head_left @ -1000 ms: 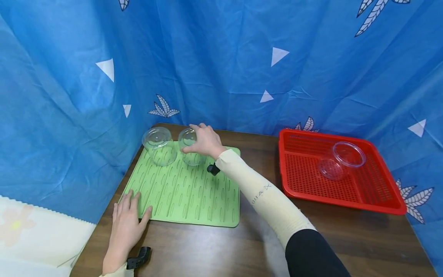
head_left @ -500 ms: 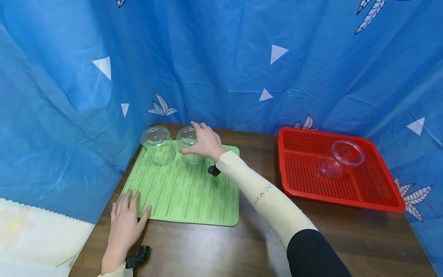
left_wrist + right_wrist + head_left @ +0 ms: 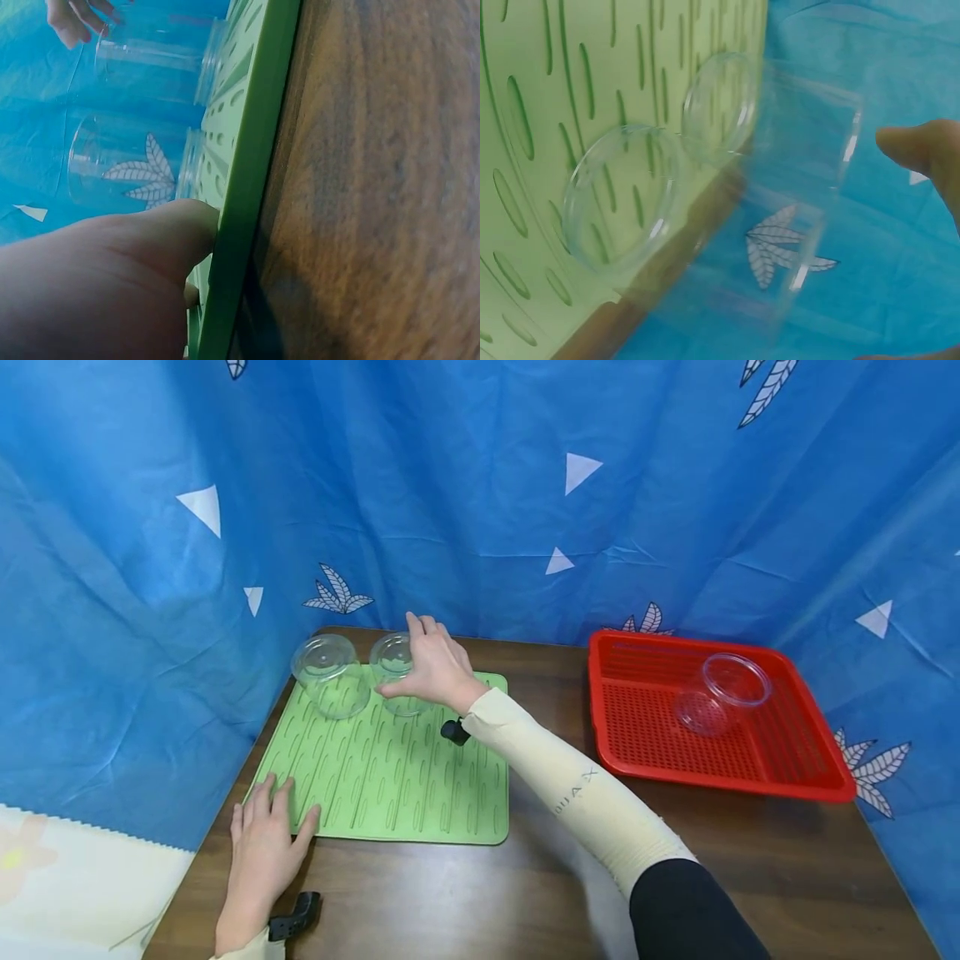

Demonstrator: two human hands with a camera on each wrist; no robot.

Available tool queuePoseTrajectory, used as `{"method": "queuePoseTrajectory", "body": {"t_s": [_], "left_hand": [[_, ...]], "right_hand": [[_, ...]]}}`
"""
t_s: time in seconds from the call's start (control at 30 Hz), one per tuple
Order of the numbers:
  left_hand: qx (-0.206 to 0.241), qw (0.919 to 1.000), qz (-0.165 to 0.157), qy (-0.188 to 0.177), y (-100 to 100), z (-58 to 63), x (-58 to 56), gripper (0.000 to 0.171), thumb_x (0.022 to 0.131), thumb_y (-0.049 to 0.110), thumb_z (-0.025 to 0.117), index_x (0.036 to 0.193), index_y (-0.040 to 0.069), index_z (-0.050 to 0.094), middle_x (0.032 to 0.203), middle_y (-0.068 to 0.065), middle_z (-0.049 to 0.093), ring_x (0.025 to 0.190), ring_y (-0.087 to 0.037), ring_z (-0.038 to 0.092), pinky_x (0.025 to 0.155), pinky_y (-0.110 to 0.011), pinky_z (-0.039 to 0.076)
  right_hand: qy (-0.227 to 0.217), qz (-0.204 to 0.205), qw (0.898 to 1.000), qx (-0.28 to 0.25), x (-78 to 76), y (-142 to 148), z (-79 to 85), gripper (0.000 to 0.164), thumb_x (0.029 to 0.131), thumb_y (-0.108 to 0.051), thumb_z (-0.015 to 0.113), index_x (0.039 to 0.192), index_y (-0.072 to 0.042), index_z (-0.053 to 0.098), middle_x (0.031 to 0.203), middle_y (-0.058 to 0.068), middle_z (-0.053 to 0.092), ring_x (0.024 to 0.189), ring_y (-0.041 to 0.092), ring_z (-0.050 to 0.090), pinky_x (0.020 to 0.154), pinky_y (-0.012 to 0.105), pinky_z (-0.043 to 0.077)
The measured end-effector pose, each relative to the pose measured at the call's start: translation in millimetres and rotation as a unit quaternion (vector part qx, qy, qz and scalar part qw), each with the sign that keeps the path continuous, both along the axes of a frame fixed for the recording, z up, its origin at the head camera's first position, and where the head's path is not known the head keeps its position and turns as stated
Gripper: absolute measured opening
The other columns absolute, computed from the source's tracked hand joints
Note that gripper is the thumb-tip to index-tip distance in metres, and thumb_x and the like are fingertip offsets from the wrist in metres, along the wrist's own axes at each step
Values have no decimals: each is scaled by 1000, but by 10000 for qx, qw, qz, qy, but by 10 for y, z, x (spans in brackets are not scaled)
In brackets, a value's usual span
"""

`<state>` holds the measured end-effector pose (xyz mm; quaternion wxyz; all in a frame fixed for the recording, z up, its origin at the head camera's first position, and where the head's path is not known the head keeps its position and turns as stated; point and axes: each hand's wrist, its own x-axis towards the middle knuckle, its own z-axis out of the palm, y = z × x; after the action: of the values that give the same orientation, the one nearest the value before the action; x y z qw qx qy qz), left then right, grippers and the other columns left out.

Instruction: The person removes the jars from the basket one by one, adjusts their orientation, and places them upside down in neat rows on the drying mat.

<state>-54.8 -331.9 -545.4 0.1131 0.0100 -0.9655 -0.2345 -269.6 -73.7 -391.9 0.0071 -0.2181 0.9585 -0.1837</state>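
Two clear plastic jars, the left jar (image 3: 330, 683) and the right jar (image 3: 392, 660), stand upside down side by side at the back of a green ridged mat (image 3: 405, 785). My right hand (image 3: 438, 664) is spread above and beside the right jar. In the right wrist view its thumb (image 3: 919, 150) is apart from the jars; in the left wrist view its fingertips hang close to a jar's raised base, and contact is unclear. My left hand (image 3: 262, 847) rests with fingers extended on the mat's front left corner.
At the right of the wooden table (image 3: 420, 902) sits a red perforated basket (image 3: 611, 760). Another clear jar (image 3: 703, 714) lies tilted in it. A blue curtain (image 3: 480, 510) hangs behind and at the sides.
My right hand's fingers have risen slightly and its grasp around the right jar has loosened. The head view has turned a little rightward. My left hand stays on the mat.
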Motion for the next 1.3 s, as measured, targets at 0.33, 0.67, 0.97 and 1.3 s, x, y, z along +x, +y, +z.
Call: {"method": "queuePoseTrajectory", "body": {"t_s": [0.33,0.67,0.97,1.3], "left_hand": [[-16,9999,33,-154,-25,-21,-26,65,109,24,68,151,-20,44,160,-48,28,149,-67,23,118,-86,10],[-4,10000,13,-56,-54,-54,-50,64,109,22,68,149,-22,43,160,-50,27,148,-69,23,120,-85,5],[27,9997,-39,-236,-58,-45,-94,67,109,24,68,149,-23,42,160,-51,24,149,-71,19,119,-86,3],[28,9998,-35,-200,-79,-95,-143,67,110,24,67,150,-23,41,160,-51,23,149,-71,19,119,-86,1]], "right_hand": [[578,50,9900,-1289,93,392,243,117,81,-55,95,170,-8,35,163,13,46,149,29,46,113,42,52],[1355,-388,9632,-2290,108,1029,350,102,83,-47,95,164,-6,46,156,11,54,141,30,53,116,47,48],[1815,-1165,9402,-2636,141,1710,336,98,83,-47,95,159,-4,51,154,13,57,136,34,55,112,56,47],[1887,-2169,9218,-2599,224,2459,303,98,86,-43,93,163,-6,46,155,15,54,138,35,52,110,60,50]]}}
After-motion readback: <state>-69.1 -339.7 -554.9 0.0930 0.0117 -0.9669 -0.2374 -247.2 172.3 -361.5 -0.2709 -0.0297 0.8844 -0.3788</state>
